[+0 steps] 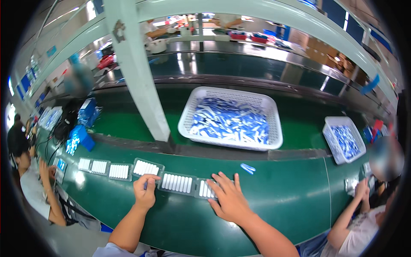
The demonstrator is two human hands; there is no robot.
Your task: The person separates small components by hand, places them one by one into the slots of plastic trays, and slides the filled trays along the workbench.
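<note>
A row of clear plastic trays [118, 171] holding white sticks runs along the green table in front of me. My left hand [144, 192] is closed at the near edge of one tray [148, 167], fingers pinched on a small blue piece [145, 185] that is mostly hidden. With fingers spread, my right hand [231, 200] rests over the rightmost tray [205, 189], covering its right part. Between the hands lies another filled tray [177, 183]. A couple of loose blue-and-white slim pieces [247, 168] lie beyond my right hand.
A large white basket [187, 124] full of blue-and-white pieces stands on the green belt beyond the table. A smaller filled basket [339, 158] is at the right. A white post [139, 81] rises left of centre. Co-workers sit on both sides; blue bins [85, 139] stand at left.
</note>
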